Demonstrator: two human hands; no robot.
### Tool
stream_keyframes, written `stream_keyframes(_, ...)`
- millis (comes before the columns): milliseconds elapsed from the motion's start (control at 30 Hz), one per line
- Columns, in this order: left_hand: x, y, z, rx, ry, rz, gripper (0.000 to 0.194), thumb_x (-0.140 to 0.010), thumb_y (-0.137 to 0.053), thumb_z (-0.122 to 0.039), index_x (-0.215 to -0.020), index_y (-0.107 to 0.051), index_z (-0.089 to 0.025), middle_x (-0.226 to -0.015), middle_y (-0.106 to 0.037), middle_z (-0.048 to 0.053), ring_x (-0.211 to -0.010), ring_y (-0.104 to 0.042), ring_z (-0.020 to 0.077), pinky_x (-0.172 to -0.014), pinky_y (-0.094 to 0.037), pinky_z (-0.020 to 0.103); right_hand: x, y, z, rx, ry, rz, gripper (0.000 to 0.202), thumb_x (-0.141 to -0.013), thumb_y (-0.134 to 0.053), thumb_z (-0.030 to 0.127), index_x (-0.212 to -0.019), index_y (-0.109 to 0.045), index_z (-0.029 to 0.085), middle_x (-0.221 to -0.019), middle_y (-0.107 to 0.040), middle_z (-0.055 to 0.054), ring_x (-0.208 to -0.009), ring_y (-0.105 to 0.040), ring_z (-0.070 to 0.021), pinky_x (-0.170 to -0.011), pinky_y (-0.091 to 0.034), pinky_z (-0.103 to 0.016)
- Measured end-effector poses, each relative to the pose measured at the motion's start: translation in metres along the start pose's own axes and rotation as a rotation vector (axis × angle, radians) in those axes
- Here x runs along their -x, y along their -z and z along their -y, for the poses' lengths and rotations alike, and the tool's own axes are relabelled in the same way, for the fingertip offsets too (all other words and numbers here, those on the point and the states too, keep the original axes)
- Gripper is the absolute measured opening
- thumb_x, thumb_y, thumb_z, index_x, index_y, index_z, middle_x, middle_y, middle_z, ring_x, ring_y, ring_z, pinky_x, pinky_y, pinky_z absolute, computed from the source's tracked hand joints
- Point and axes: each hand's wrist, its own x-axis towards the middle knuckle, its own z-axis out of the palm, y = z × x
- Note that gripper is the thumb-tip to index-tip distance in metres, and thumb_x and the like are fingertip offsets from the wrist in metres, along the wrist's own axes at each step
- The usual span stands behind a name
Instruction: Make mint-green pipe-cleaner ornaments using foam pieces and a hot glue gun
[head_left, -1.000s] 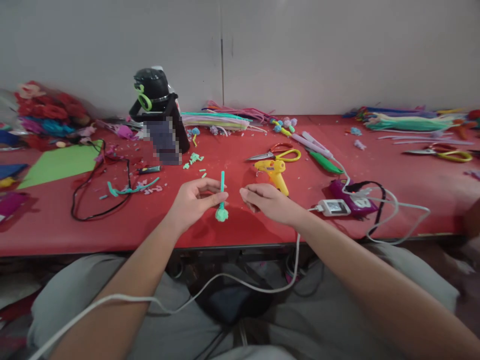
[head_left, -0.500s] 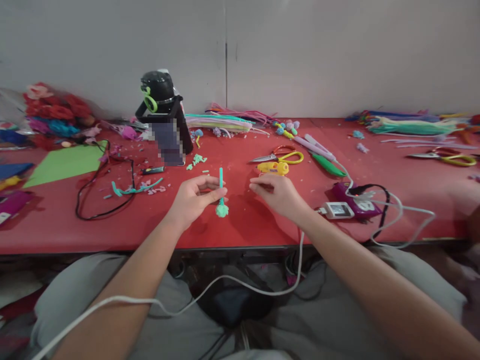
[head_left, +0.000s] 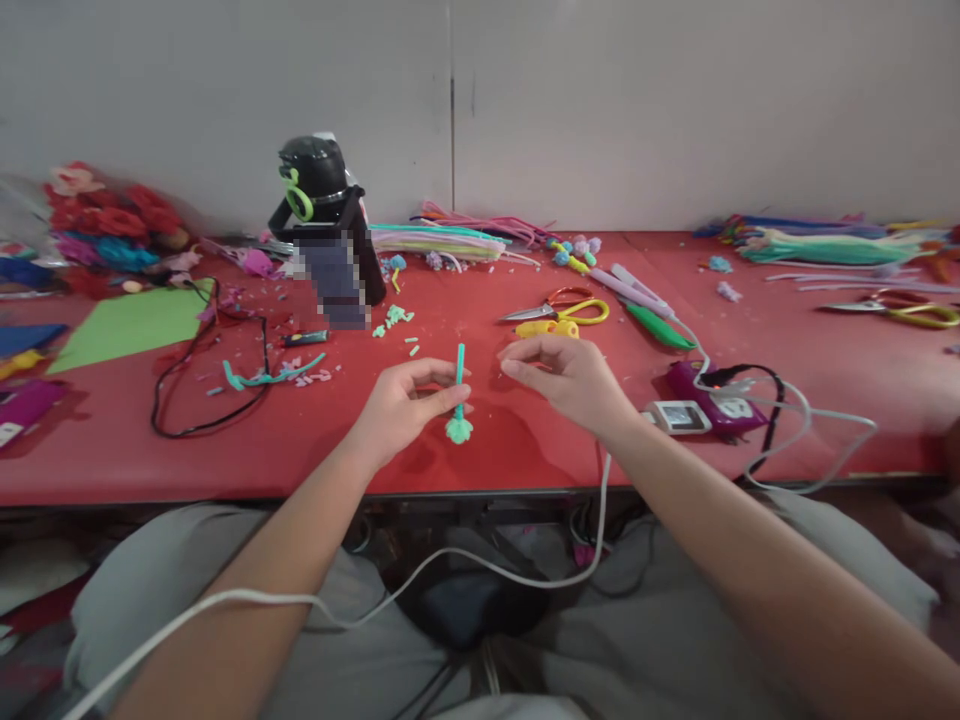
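Observation:
My left hand (head_left: 411, 402) pinches a mint-green pipe cleaner (head_left: 460, 366) between thumb and fingers. It stands upright, and a fluffy flower-like tuft (head_left: 459, 430) of the same colour forms its lower end. To the right, apart from it, my right hand (head_left: 566, 378) is closed in a pinch; whatever lies between its fingertips, if anything, is too small to make out. Just behind that hand lies a yellow glue gun (head_left: 534, 328), partly covered by it. Scissors (head_left: 574, 306) with red and yellow handles rest beyond the glue gun.
A black bottle (head_left: 369, 262) stands at the back left. Pipe cleaner bundles (head_left: 825, 246) lie along the wall. A purple power strip (head_left: 694, 385) with white cables sits at right. Green scraps (head_left: 395, 317), a black cord (head_left: 155, 405) and green paper (head_left: 124, 325) lie leftward.
My left hand has shifted slightly right and down with the pipe cleaner. My right hand has turned a little, its fingertips staying pinched near the same spot.

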Motion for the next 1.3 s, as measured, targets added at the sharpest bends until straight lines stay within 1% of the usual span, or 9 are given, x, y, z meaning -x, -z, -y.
stream_keyframes(67,0.002,-0.005,-0.002,0.013,0.003,0.025,0.035,-0.072,-0.091,-0.042,-0.091,-0.074,-0.018,-0.088,-0.073,0.003,-0.073,-0.076,0.0184,-0.072,-0.063,0.030,0.002,-0.005,0.002,-0.047,-0.019,-0.008,0.020,-0.080,-0.081,0.039,-0.084,-0.075,0.021,-0.087,-0.077,-0.006,-0.080,-0.070,-0.0200,-0.081,-0.059,-0.039)
stream_keyframes(133,0.003,-0.008,-0.004,0.022,0.002,0.035,0.034,-0.073,-0.090,-0.042,-0.091,-0.074,-0.018,-0.090,-0.074,0.003,-0.075,-0.075,0.0177,-0.072,-0.063,0.029,0.003,-0.009,0.002,-0.123,-0.058,0.019,0.023,-0.078,-0.083,0.041,-0.085,-0.077,0.020,-0.082,-0.076,-0.004,-0.076,-0.069,-0.0175,-0.078,-0.058,-0.036)
stream_keyframes(267,0.004,-0.012,-0.004,0.013,0.002,0.032,0.033,-0.075,-0.089,-0.041,-0.091,-0.075,-0.017,-0.089,-0.075,0.004,-0.077,-0.074,0.0162,-0.072,-0.062,0.026,0.006,-0.014,0.001,-0.190,-0.112,0.054,0.026,-0.078,-0.083,0.043,-0.088,-0.080,0.020,-0.082,-0.077,-0.003,-0.075,-0.069,-0.0159,-0.077,-0.057,-0.033)
stream_keyframes(433,0.006,-0.012,-0.002,0.010,0.012,0.053,0.029,-0.078,-0.087,-0.041,-0.090,-0.077,-0.017,-0.086,-0.076,0.004,-0.076,-0.073,0.0154,-0.072,-0.061,0.025,0.007,-0.018,0.000,-0.094,-0.041,0.043,0.022,-0.082,-0.080,0.042,-0.084,-0.079,0.020,-0.075,-0.075,-0.002,-0.070,-0.067,-0.0155,-0.071,-0.055,-0.032)
stream_keyframes(700,0.007,-0.013,-0.002,0.024,0.011,0.086,0.024,-0.082,-0.083,-0.039,-0.087,-0.077,-0.016,-0.081,-0.077,0.005,-0.075,-0.075,0.0165,-0.071,-0.062,0.026,0.011,-0.024,0.003,-0.032,0.025,0.066,0.015,-0.086,-0.074,0.035,-0.084,-0.076,0.020,-0.083,-0.079,-0.004,-0.076,-0.072,-0.0179,-0.075,-0.057,-0.033)
stream_keyframes(900,0.005,-0.011,0.001,0.015,-0.003,0.104,0.021,-0.085,-0.080,-0.037,-0.087,-0.077,-0.017,-0.081,-0.078,0.005,-0.076,-0.076,0.0173,-0.072,-0.062,0.026,0.012,-0.021,0.006,0.046,0.068,0.095,0.016,-0.089,-0.073,0.035,-0.093,-0.077,0.020,-0.092,-0.080,-0.005,-0.084,-0.072,-0.0188,-0.078,-0.056,-0.033)
stream_keyframes(1067,0.006,-0.011,0.000,-0.035,-0.032,0.118,0.021,-0.085,-0.080,-0.038,-0.086,-0.077,-0.017,-0.080,-0.078,0.005,-0.074,-0.075,0.0162,-0.070,-0.060,0.024,0.011,-0.020,0.005,0.034,0.052,0.170,0.021,-0.091,-0.070,0.039,-0.084,-0.075,0.020,-0.081,-0.078,-0.003,-0.076,-0.072,-0.0177,-0.072,-0.055,-0.032)
stream_keyframes(1167,0.007,-0.012,-0.001,-0.072,-0.043,0.099,0.019,-0.084,-0.081,-0.036,-0.084,-0.077,-0.017,-0.080,-0.079,0.004,-0.075,-0.075,0.0165,-0.070,-0.060,0.024,0.012,-0.021,0.005,0.066,0.069,0.155,0.019,-0.092,-0.069,0.036,-0.083,-0.074,0.020,-0.080,-0.078,-0.003,-0.073,-0.071,-0.0171,-0.069,-0.054,-0.030)
stream_keyframes(1300,0.006,-0.014,-0.001,-0.137,-0.070,0.045,0.018,-0.083,-0.081,-0.034,-0.082,-0.078,-0.017,-0.077,-0.078,0.004,-0.071,-0.074,0.0165,-0.066,-0.059,0.023,0.014,-0.023,0.005,0.196,0.132,0.116,0.013,-0.093,-0.064,0.025,-0.085,-0.073,0.019,-0.082,-0.078,-0.003,-0.074,-0.070,-0.0167,-0.071,-0.054,-0.030)
